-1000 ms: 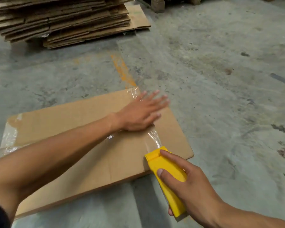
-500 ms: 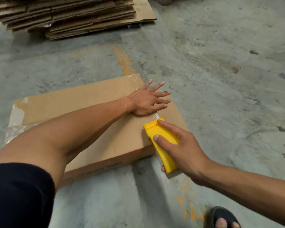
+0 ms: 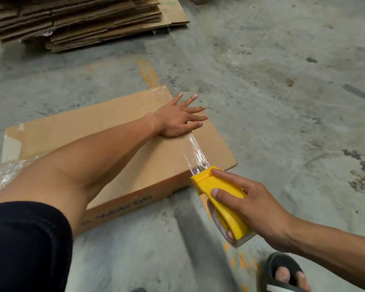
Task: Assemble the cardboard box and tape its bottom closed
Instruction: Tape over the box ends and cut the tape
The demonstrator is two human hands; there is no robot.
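Observation:
A brown cardboard box (image 3: 76, 131) stands on the concrete floor with its flaps folded shut on top. My left hand (image 3: 177, 120) lies flat on the top near the right end, fingers spread, pressing on the clear tape. A strip of clear tape (image 3: 196, 154) runs from under that hand to the yellow tape dispenser (image 3: 219, 199). My right hand (image 3: 253, 209) grips the dispenser just past the box's near right edge, lifted off the cardboard. Crumpled clear tape (image 3: 11, 171) clings to the box's left end.
A stack of flattened cardboard boxes (image 3: 78, 20) lies at the back left. My foot in a black sandal (image 3: 286, 272) stands at the bottom right. Bare stained concrete floor (image 3: 282, 102) spreads to the right, with faded orange paint marks (image 3: 148, 74).
My right hand has pulled the dispenser back toward me past the box's near edge, drawing out a stretch of tape. My left hand stays pressed on the top.

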